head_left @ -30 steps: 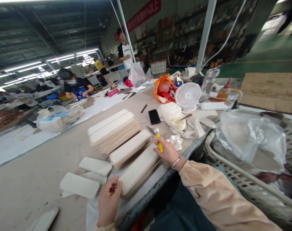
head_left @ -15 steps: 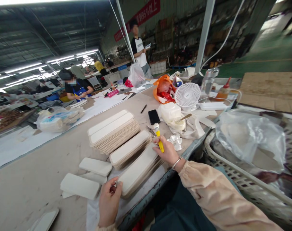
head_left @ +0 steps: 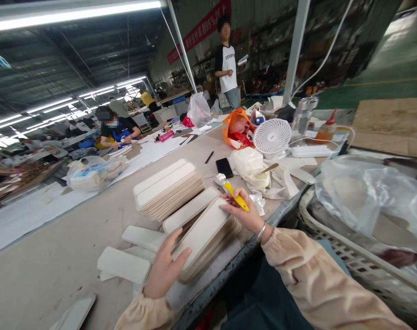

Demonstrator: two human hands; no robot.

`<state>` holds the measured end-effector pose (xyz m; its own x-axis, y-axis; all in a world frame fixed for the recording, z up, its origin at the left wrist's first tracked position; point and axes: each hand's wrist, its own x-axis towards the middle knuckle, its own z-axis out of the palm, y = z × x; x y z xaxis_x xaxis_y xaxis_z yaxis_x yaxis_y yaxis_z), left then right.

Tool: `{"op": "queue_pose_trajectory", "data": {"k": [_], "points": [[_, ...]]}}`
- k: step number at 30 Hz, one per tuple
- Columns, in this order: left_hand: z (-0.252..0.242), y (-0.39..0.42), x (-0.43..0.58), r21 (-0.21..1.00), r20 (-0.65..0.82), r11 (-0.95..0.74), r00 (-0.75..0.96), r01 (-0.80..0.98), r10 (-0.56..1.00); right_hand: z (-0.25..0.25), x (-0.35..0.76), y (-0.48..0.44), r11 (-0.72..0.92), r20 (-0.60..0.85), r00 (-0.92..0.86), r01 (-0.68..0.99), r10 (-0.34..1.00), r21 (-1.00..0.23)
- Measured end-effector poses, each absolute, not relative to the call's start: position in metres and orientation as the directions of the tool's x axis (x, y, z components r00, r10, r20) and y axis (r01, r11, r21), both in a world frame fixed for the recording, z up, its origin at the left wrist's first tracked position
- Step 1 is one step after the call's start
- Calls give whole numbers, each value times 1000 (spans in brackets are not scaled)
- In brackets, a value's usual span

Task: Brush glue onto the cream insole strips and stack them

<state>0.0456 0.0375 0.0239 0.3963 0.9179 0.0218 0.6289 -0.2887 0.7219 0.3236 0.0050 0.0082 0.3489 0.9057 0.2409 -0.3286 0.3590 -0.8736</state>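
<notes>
The left hand (head_left: 165,268), fingers open and flat, presses the near end of the top strip (head_left: 201,233) on the stack (head_left: 213,251) at the surface (head_left: 57,261) edge, apparently steadying it, while the right hand (head_left: 244,213) grips a yellow brush (head_left: 237,196) at its far end.

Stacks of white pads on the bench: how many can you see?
3. The near stack lies under the left hand and the right hand, which grips a brush; the middle stack sits just beyond; the far stack is widest, maybe two piles side by side.
</notes>
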Motion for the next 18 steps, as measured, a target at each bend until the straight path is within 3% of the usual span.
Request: {"op": "queue_pose_trajectory", "data": {"k": [6, 13, 18], "points": [[42, 52, 72, 746, -176, -243, 536, 620, 826, 9, 328, 7, 362, 228, 371, -346, 900, -865], [45, 35, 74, 865, -286, 4, 486, 502, 826, 6, 326, 10, 268, 123, 402, -330, 908, -905], [36, 21, 76, 887, -322, 80, 485, 454, 813, 1, 327, 11, 316, 198, 457, -196, 867, -928]]}}
